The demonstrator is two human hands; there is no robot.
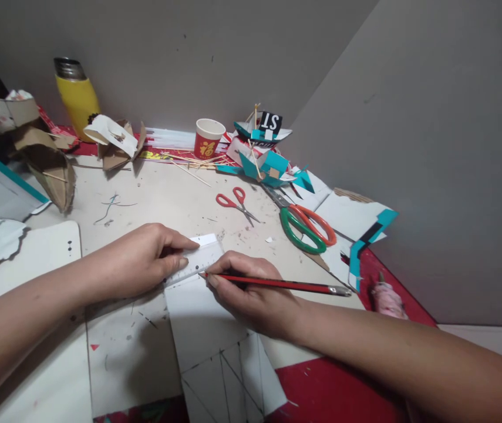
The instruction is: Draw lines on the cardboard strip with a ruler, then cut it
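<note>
My left hand (pixel 158 255) presses a clear ruler (pixel 204 255) down with its fingertips, across the upper part of a white card (pixel 206 317). Between the thumb and fingers of my right hand (pixel 251 291) is a red and black pencil (pixel 286 284), its tip touching the card at the ruler's lower edge. The pencil's metal end points to the right. Dark straight and slanting lines mark the card's lower part. My left hand lies flat over one end of the ruler and hides it.
Small red scissors (pixel 238 204) and larger green-and-orange scissors (pixel 306 226) lie beyond my hands. A paper cup (pixel 209 139), thin sticks (pixel 195 170), cardboard boats (pixel 263 164) and a yellow bottle (pixel 77 100) line the back. Cut card (pixel 343 217) lies right; a white board (pixel 34 329) lies left.
</note>
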